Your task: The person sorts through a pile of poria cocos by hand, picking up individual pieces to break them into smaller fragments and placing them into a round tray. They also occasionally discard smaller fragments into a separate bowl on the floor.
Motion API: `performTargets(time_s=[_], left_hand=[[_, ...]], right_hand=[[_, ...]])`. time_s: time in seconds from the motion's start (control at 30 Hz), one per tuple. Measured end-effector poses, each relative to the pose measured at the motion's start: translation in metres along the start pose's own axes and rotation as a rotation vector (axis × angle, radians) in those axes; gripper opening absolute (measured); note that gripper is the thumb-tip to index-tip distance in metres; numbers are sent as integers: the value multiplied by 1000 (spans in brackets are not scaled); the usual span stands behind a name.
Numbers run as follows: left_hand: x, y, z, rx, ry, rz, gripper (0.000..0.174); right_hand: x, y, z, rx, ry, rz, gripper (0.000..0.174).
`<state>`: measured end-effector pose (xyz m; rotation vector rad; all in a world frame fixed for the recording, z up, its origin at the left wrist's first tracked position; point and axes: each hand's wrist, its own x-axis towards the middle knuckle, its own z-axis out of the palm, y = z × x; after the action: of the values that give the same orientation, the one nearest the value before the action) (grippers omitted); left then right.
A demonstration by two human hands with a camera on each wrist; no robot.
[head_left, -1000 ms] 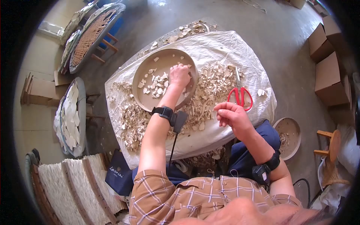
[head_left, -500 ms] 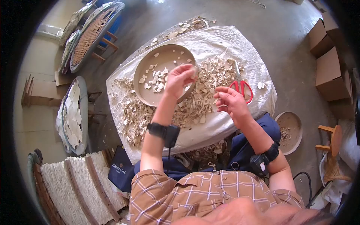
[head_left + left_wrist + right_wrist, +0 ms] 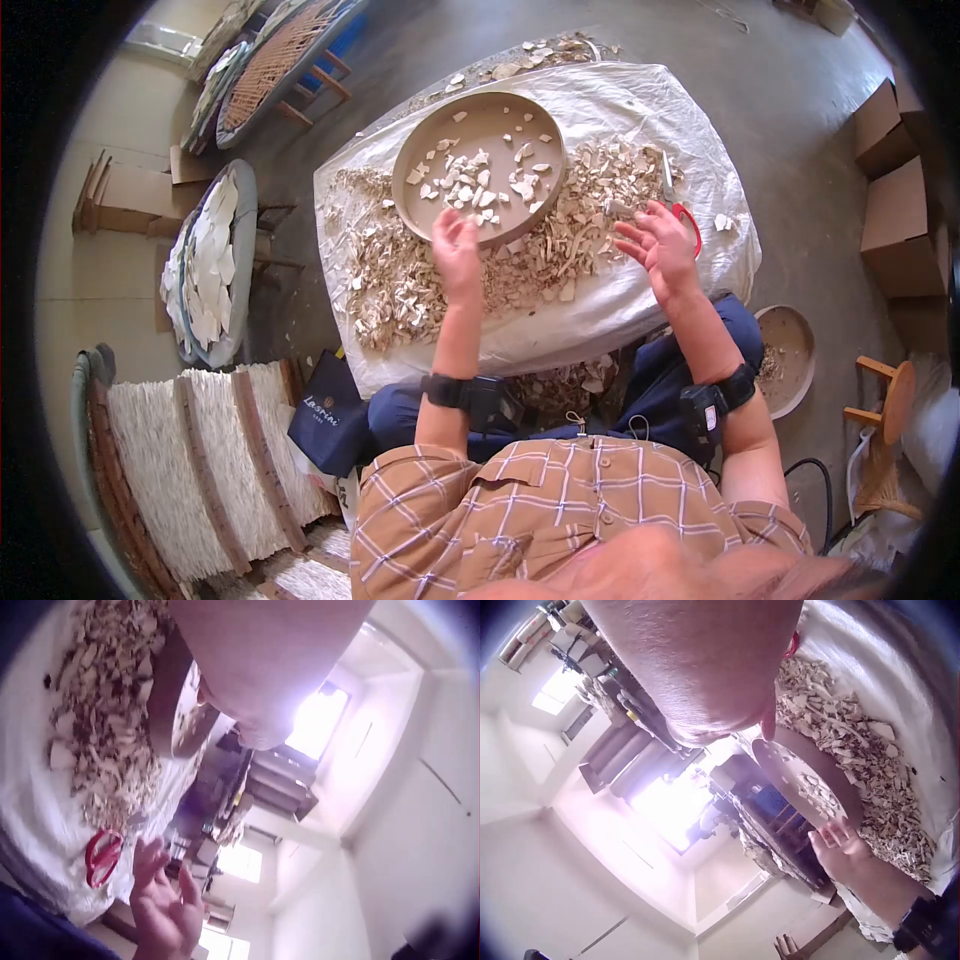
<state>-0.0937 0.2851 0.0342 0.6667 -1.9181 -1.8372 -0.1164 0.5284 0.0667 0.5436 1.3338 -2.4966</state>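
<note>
My left hand (image 3: 457, 262) is at the near rim of a round, shallow tan tray (image 3: 420, 222), its fingertips overlapping the rim in the head view. White, flat broken pieces (image 3: 468, 180) lie scattered in the tray. In the right wrist view the left hand (image 3: 844, 851) shows loosely bent fingers beside the tray's edge. Over the right part of the heap of dry chips (image 3: 560, 245), my right hand (image 3: 665, 252) has its fingers spread. The left wrist view shows nothing in that right hand (image 3: 166, 904). Red-handled scissors (image 3: 688, 225) lie partly hidden behind it.
White cloth (image 3: 705, 170) covers the work surface under tray and chips. A second round tray (image 3: 800, 345) stands low at the right, near a wooden stool (image 3: 898, 400). Cardboard boxes (image 3: 900, 225) line the right side. Racks of white sheets (image 3: 212, 265) are at the left.
My left hand has come out of the tray's right side, lifted, and moved back left to the near rim. My right hand has gone from bent fingers to spread ones. The head view has shifted.
</note>
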Motion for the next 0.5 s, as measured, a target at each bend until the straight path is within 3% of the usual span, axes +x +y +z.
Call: performTargets(time_s=[0.1,0.13,0.17,0.23,0.3,0.37,0.5], left_hand=[[23,-44,-40,76,211,31,44],[30,-48,-48,269,239,94,43],[35,-53,-55,270,238,90,43],[37,-45,-55,91,265,-95,45],[41,-43,-55,104,216,-180,40],[46,-45,-61,159,45,-384,35],[53,-41,-59,183,-5,-339,30]], right_hand=[[-1,-7,-3,1,-16,-50,50],[0,-9,-4,10,-20,-50,44],[1,-10,-5,9,-16,-48,44],[2,-13,-8,-15,-8,-50,36],[1,-15,-9,-16,30,-58,31],[4,-13,-13,12,9,-77,28],[4,-12,-12,-6,7,-71,25]])
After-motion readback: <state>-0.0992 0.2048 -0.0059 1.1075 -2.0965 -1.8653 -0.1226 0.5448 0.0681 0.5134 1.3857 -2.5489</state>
